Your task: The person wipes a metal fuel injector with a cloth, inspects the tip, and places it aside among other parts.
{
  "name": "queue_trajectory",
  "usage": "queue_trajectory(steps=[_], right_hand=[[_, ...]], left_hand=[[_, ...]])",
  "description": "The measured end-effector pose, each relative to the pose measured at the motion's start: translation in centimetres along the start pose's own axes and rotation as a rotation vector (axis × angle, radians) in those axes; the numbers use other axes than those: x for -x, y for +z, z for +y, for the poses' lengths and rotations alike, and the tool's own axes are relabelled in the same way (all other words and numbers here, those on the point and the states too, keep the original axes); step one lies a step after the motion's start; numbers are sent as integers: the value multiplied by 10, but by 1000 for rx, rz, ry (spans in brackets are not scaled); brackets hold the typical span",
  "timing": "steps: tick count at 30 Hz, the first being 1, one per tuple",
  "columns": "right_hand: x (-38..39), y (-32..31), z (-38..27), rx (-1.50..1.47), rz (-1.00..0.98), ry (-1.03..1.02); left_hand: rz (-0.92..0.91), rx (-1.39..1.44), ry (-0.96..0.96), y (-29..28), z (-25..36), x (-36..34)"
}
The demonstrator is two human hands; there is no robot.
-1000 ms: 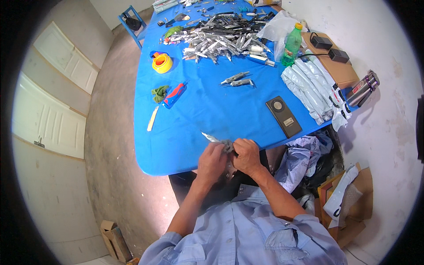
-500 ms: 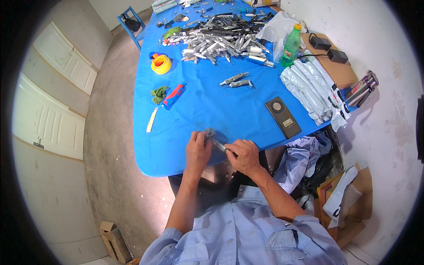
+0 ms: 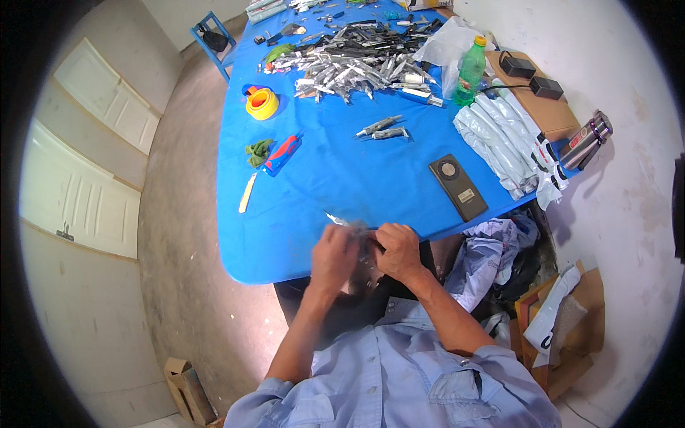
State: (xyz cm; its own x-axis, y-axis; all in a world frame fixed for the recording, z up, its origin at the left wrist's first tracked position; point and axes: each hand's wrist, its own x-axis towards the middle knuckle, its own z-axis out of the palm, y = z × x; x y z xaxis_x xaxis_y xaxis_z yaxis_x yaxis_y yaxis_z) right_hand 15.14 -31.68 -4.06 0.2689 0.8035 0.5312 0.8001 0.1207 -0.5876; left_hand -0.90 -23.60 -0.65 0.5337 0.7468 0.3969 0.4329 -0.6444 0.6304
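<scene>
At the table's near edge my left hand is smeared by motion and close against my right hand, so I cannot tell what its fingers hold. My right hand is closed round a slim grey pen-shaped piece, largely hidden by the fingers. A pale thin tip shows just beyond my left fingers. Farther off on the blue cloth lie two similar grey pen-shaped pieces. Behind them is a heap of grey and black pen-shaped pieces.
On the blue-covered table lie yellow tape, a red-blue tool, a green rag, a pale strip and a dark phone. Plastic packets, a green bottle and a flask stand right.
My left hand has moved right, toward my right hand, and is now blurred. The grey piece, seen between both hands before, is now mostly covered. My right hand has barely moved.
</scene>
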Motion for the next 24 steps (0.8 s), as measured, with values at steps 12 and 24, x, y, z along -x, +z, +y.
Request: queue_trajectory(steps=[12,24], right_hand=[[-1,-3,-5,-48,16,14],[-1,-1,-5,-23,27,14]], left_hand=[[22,-78,-11,3,-29,-14],[210,36,-166,4,-59,-19]])
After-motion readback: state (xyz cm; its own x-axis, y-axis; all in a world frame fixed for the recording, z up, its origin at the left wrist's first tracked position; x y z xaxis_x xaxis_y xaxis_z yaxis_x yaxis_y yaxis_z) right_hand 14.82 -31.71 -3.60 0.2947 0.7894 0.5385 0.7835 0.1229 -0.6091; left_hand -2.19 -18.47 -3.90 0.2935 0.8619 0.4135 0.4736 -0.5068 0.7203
